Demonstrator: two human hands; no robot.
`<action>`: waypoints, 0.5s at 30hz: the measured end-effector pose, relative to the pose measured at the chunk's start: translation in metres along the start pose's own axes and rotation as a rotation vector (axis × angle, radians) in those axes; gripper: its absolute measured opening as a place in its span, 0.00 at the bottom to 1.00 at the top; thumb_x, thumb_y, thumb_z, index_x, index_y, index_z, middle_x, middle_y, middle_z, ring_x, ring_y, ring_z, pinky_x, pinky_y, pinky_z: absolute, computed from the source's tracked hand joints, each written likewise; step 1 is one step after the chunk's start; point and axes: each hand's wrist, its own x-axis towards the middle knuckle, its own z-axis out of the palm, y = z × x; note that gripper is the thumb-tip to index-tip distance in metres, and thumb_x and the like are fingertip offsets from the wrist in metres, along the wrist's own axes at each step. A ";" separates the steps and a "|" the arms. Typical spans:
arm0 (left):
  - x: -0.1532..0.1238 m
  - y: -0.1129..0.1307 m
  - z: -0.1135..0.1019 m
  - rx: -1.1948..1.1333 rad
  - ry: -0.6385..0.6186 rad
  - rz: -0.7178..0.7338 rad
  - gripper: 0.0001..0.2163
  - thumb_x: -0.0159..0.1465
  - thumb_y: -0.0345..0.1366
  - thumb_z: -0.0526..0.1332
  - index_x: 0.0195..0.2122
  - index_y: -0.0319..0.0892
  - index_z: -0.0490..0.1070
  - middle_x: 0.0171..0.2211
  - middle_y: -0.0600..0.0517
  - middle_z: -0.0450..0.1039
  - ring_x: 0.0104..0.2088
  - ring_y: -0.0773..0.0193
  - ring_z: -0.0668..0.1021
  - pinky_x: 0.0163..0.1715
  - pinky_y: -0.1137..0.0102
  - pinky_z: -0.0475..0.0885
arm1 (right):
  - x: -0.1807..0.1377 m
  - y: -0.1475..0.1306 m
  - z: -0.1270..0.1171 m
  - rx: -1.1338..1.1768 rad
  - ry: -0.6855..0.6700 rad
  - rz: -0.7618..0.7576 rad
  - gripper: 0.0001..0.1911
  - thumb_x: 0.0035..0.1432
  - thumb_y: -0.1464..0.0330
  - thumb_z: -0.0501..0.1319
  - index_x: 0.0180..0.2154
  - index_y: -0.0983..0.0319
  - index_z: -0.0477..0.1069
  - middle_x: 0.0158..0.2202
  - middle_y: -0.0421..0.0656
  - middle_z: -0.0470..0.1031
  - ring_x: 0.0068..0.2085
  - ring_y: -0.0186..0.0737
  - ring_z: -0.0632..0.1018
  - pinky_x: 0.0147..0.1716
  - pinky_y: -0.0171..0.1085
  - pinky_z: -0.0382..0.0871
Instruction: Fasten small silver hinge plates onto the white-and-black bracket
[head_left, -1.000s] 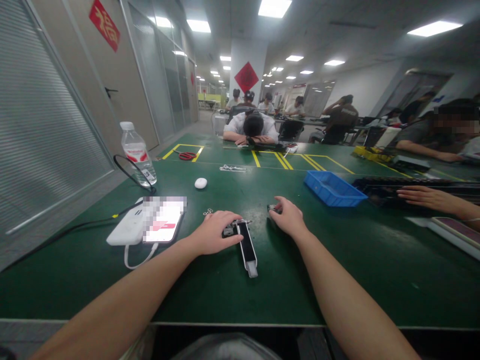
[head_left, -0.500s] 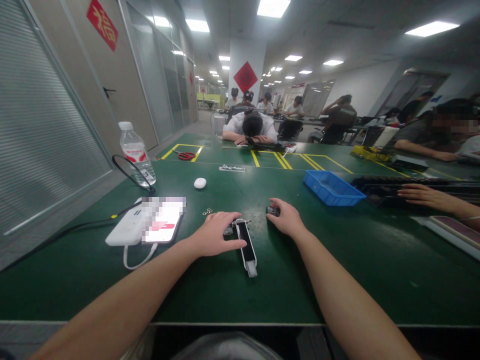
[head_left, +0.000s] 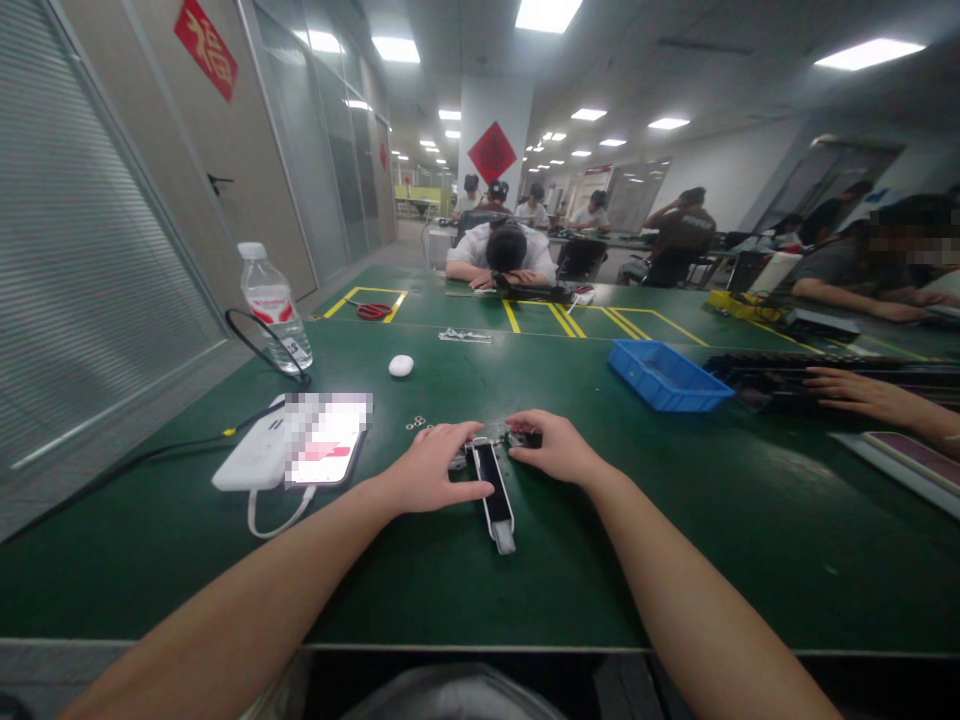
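Note:
A long black-and-white bracket (head_left: pixel 493 492) lies on the green table (head_left: pixel 420 590), its far end between my hands. My left hand (head_left: pixel 431 467) rests over that far end, fingers curled down on it and the thumb lying along its left side. My right hand (head_left: pixel 550 448) pinches a small dark part (head_left: pixel 523 437) and holds it right beside the bracket's far end. A few small metal rings (head_left: pixel 415 423) lie just beyond my left hand.
A phone (head_left: pixel 328 440) on a white power bank (head_left: pixel 251 455) sits to the left, with a water bottle (head_left: pixel 274 308) behind. A blue tray (head_left: pixel 665 376) stands at right. Another person's hand (head_left: pixel 859 392) rests at far right. A person slumps across the table (head_left: pixel 502 257).
My right hand has slid left with the small dark part, from well clear of the bracket to its far end. My left hand has stayed on the bracket.

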 end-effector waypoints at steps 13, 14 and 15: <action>0.000 0.001 0.000 -0.003 -0.010 0.005 0.33 0.58 0.52 0.60 0.60 0.41 0.56 0.59 0.41 0.62 0.57 0.47 0.65 0.57 0.53 0.58 | -0.002 -0.009 0.005 0.106 0.026 -0.056 0.19 0.50 0.71 0.64 0.46 0.63 0.71 0.42 0.45 0.76 0.42 0.37 0.76 0.46 0.40 0.69; 0.000 0.001 0.000 -0.003 -0.014 0.002 0.33 0.58 0.52 0.60 0.60 0.41 0.56 0.59 0.41 0.62 0.57 0.47 0.65 0.57 0.53 0.58 | -0.002 -0.010 0.005 0.091 0.035 -0.068 0.20 0.50 0.71 0.64 0.47 0.63 0.71 0.43 0.44 0.76 0.43 0.37 0.76 0.47 0.40 0.68; 0.000 0.001 0.000 -0.004 -0.015 0.001 0.33 0.58 0.52 0.60 0.60 0.40 0.56 0.59 0.41 0.62 0.57 0.47 0.65 0.57 0.53 0.58 | -0.002 -0.010 0.006 0.073 0.039 -0.080 0.21 0.49 0.71 0.64 0.48 0.62 0.71 0.43 0.44 0.76 0.45 0.39 0.76 0.48 0.42 0.68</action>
